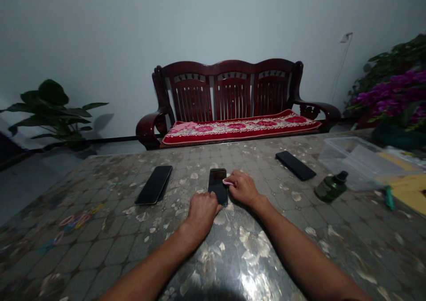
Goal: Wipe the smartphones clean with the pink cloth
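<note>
A dark smartphone point(217, 186) lies face up on the table in front of me. Curled round its lower end, my left hand point(202, 208) holds it against the tabletop, hiding the lower left corner. My right hand point(244, 188) pinches a small pink pad point(228, 182) that meets the right side of the screen. It cannot be told whether the pad is a cloth or a sponge. Further left is a larger dark phone point(155, 184), propped at a slight tilt. Another dark phone point(295, 165) lies flat to the right.
A green bottle point(330, 188) with a black cap stands at the right, beside a clear plastic box point(351, 161). Coloured loops point(81, 221) lie on the patterned table point(116, 247) at left. A wooden bench point(232, 92) is behind; purple flowers point(392, 94) are at right.
</note>
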Motion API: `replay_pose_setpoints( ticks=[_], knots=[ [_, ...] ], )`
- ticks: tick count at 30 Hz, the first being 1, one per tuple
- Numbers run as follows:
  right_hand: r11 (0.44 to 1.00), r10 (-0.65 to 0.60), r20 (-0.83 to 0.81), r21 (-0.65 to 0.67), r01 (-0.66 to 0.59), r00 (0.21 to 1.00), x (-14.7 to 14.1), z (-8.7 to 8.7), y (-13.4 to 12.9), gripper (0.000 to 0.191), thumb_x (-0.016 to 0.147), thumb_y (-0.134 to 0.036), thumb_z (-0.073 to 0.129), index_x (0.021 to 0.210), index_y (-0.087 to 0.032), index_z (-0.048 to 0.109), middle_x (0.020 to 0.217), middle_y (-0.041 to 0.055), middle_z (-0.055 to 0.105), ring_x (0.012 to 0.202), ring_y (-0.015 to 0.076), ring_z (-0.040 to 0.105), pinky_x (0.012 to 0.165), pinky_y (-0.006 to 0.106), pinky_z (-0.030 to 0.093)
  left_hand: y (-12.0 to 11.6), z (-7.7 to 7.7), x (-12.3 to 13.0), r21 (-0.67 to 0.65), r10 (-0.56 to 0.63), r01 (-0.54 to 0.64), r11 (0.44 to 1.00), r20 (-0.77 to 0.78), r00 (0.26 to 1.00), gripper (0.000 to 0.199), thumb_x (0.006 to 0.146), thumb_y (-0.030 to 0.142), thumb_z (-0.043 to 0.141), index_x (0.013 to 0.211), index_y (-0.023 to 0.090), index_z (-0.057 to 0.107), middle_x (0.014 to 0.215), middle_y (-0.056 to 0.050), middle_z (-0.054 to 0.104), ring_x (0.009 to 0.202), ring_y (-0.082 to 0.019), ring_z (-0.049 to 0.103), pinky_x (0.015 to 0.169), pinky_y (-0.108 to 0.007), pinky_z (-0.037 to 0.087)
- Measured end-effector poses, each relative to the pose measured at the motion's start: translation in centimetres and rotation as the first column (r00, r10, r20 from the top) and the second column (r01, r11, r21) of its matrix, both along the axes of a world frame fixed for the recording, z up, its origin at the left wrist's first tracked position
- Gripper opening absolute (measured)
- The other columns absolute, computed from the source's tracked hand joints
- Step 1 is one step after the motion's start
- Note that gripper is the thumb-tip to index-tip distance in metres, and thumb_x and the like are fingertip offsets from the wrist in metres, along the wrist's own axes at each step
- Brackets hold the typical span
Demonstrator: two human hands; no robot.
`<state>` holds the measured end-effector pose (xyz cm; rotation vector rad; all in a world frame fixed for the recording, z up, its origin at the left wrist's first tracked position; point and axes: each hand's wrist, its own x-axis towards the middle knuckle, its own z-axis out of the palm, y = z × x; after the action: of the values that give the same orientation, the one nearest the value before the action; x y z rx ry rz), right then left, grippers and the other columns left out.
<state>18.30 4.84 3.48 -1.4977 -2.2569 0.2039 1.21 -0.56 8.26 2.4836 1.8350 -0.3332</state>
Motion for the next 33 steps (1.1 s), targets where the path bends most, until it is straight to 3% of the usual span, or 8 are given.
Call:
replay_pose_setpoints(
  ticks=[7,13,16,17,20,24,29,33],
  knots=[
    [0.994,0.104,0.035,-0.04,-0.103,0.994,0.0,0.6,-0.2,0.024,0.079,-0.016,0.058,0.087,-0.024,0.079,0.088,0.0036,0.072,0.089,0.0189,0.064,0.081,0.028,0.041,0.6,-0.9,1.0,-0.029,0.018,-0.018,0.999,0.002,1.0,0.047,0.093,0.048,0.058,0.112,0.007,0.069,0.101,-0.026,0.073,0.093,-0.035,0.072,0.085,-0.042,0.05],
    [0.997,-0.023,-0.117,-0.072,0.014,0.993,0.5,-0.5,0.3,0.028,0.079,-0.015,0.058,0.092,-0.026,0.079,0.092,0.0014,0.073,0.088,0.0165,0.066,0.077,0.023,0.045,2.3,0.8,-0.5,-0.048,-0.015,0.017,0.999,0.044,0.999,0.041,0.096,0.047,0.051,0.096,0.015,0.077,0.097,-0.019,0.075,0.095,-0.034,0.071,0.083,-0.041,0.052],
    [0.996,-0.049,-0.203,-0.078,0.033,0.978,0.7,-1.3,0.7,0.029,0.078,-0.012,0.058,0.093,-0.026,0.079,0.091,0.0014,0.072,0.087,0.0159,0.065,0.077,0.022,0.045,4.7,1.6,-2.2,0.018,-0.179,0.178,0.984,0.099,0.979,0.027,0.094,0.027,0.055,0.112,0.019,0.073,0.11,-0.014,0.073,0.105,-0.032,0.068,0.091,-0.04,0.051],
    [0.996,-0.052,-0.232,-0.076,0.036,0.971,0.8,-1.5,0.8,0.029,0.078,-0.012,0.058,0.093,-0.026,0.079,0.09,0.0015,0.072,0.085,0.0157,0.065,0.076,0.022,0.045,5.5,1.7,-2.6,0.046,-0.264,0.26,0.965,0.131,0.956,0.035,0.092,0.017,0.054,0.124,0.021,0.068,0.121,-0.013,0.07,0.113,-0.029,0.065,0.098,-0.039,0.048],
    [0.998,-0.058,-0.299,-0.052,0.044,0.953,0.8,-1.9,1.0,0.028,0.078,-0.011,0.058,0.091,-0.024,0.079,0.086,0.0019,0.07,0.081,0.0151,0.063,0.072,0.022,0.045,7.8,1.2,-3.1,0.076,-0.335,0.327,0.942,0.149,0.93,0.065,0.086,0.0,0.05,0.142,0.031,0.052,0.15,-0.007,0.05,0.138,-0.025,0.046,0.112,-0.039,0.038],
    [0.999,-0.049,-0.339,-0.008,0.05,0.939,0.9,-1.9,1.1,0.029,0.079,-0.009,0.056,0.09,-0.022,0.079,0.082,0.002,0.067,0.077,0.0142,0.062,0.07,0.021,0.044,9.9,0.0,-2.4,0.047,-0.363,0.36,0.932,0.09,0.927,0.077,0.082,-0.006,0.048,0.147,0.037,0.043,0.161,-0.007,0.033,0.147,-0.027,0.033,0.113,-0.046,0.036],
    [0.999,-0.033,-0.279,-0.003,0.033,0.96,0.8,-1.6,0.8,0.031,0.078,-0.008,0.056,0.093,-0.023,0.078,0.086,0.0026,0.069,0.082,0.0147,0.063,0.073,0.021,0.044,12.1,-1.1,-2.0,0.001,-0.446,0.448,0.894,0.094,0.89,0.074,0.082,-0.002,0.054,0.144,0.037,0.044,0.16,-0.004,0.034,0.145,-0.022,0.037,0.114,-0.038,0.036],
    [0.999,0.036,-0.132,0.003,-0.036,0.991,0.5,-1.2,0.3,0.03,0.078,-0.011,0.057,0.093,-0.025,0.078,0.09,0.0028,0.071,0.087,0.0172,0.063,0.08,0.025,0.043,13.0,-1.4,-2.2,-0.017,-0.488,0.49,0.871,0.058,0.871,0.071,0.081,0.004,0.06,0.145,0.03,0.045,0.157,-0.011,0.039,0.139,-0.029,0.045,0.108,-0.04,0.043]
  ],
)
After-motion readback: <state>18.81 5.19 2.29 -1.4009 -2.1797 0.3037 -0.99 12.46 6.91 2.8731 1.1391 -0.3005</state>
